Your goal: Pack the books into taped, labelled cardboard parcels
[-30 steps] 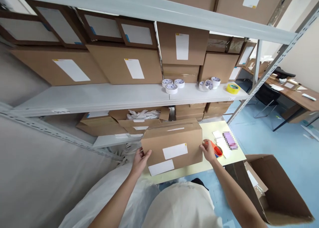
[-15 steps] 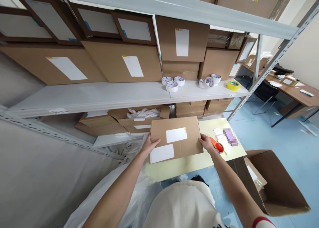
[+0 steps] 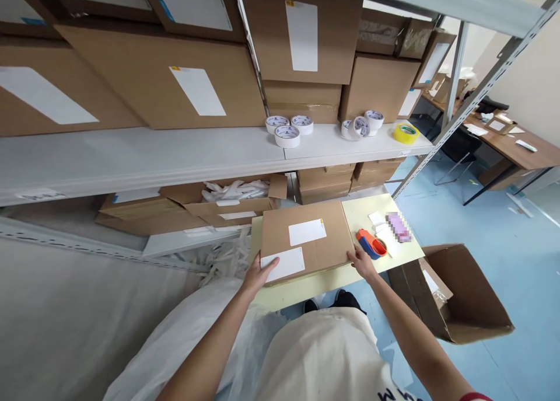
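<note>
Below the shelf [image 3: 153,147], the pale desk [image 3: 280,299] now seems to bear the cardboard box [image 3: 328,249], which lies flat with its labelled face upward; a second ago that face was tipped toward the person. The hands thus probably steady and align it more than lift it. The left hand [image 3: 256,277] clamps its fingers on the near left corner; the right hand's [image 3: 364,265] fingers grip the right edge, near the tape dispenser [image 3: 371,243]. The left thumb overlaps the lower white label [image 3: 289,263].
</note>
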Tool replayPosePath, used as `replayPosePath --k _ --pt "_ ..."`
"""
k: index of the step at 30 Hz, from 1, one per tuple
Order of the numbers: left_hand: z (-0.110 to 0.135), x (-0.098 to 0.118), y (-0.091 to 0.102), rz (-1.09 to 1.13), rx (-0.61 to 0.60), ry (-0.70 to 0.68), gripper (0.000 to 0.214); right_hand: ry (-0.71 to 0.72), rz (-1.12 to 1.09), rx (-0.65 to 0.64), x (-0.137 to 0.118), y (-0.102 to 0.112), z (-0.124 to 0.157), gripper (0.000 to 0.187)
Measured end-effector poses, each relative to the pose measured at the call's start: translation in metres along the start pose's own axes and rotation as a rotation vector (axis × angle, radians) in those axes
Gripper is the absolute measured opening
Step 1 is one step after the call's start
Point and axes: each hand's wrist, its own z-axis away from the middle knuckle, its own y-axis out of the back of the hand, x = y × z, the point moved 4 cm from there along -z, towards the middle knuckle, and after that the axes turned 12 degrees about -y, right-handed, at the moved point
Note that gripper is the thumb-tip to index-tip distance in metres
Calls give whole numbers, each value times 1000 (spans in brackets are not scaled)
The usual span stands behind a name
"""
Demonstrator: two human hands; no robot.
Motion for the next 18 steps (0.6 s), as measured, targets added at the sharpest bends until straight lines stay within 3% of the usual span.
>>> replayPosePath --k 5,10,14,18 --pt "3 6 1 2 14 25 53 16 42 -6 -3 -1 1 51" --pt "14 7 -1 38 43 87 51 31 204 95 5 -3 15 56" --pt "21 1 0 43 75 141 50 49 166 11 9 -7 20 57" --pt "19 4 5 -116 188 178 78 55 89 -42 21 0 8 53"
